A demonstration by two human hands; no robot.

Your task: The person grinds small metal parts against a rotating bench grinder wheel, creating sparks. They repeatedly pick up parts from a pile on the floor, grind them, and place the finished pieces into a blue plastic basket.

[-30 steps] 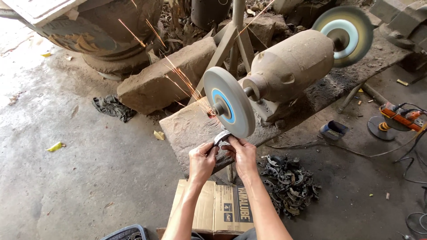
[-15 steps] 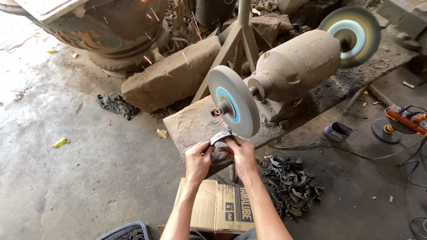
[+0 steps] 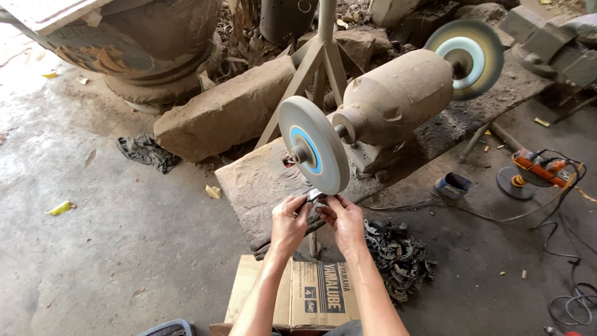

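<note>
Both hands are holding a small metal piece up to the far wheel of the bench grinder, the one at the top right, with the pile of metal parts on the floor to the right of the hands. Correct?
Not quite. The head view shows the left hand and right hand holding the small metal piece at the near wheel, not the far wheel. The pile of metal parts does lie on the floor to the right of the hands.

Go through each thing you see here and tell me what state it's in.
Left hand: gripping the small metal part.
Right hand: pinching the same part.
Near grey grinding wheel: just above the part.
Far wheel: blurred, spinning.
Brown cardboard box: closed, on the floor.
Orange angle grinder: lying on the floor.
</note>
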